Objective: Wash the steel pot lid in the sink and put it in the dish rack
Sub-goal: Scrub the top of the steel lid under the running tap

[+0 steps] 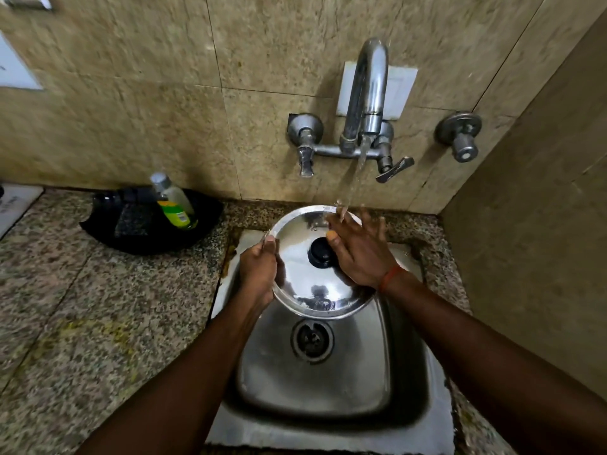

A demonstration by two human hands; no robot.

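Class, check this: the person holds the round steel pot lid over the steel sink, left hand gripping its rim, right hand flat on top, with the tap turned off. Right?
One slip: the curved chrome tap is running. The head view shows its water stream landing on the round steel pot lid and the right hand. The rest stands.

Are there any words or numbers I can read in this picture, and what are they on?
No text here can be read.
Clear plastic bottle with green and yellow label: print too blurred to read.
White flat object at the counter's left edge: dark marks, too blurred.
Round steel pot lid: no lettering visible.
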